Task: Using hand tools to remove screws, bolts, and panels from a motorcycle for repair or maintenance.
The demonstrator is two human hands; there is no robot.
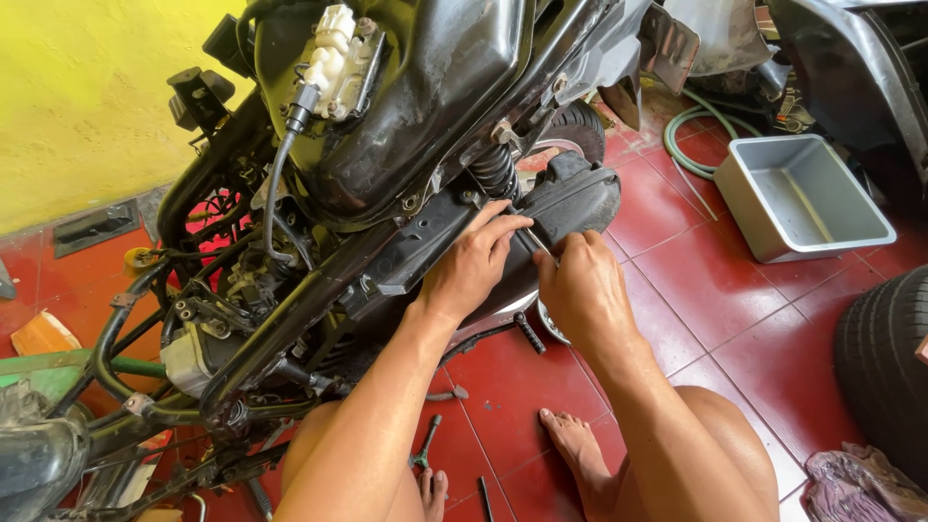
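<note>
A stripped scooter [387,145] with its black frame and fuel tank exposed fills the left and middle. My left hand [471,266] rests on a black plastic side panel [430,242], its fingers pressing near a thin metal tool [536,245]. My right hand [580,290] is closed around that tool's handle, just right of the left hand. The tool's tip points into the black air-box cover [580,198] beside the rear shock spring [495,172]. My bare feet show below on the floor.
A grey plastic tub [802,198] and a green hose [691,135] lie at the right on the red tile floor [735,319]. A tyre [884,367] stands at the right edge. Hand tools [425,445] lie by my feet. A yellow wall [87,97] is left.
</note>
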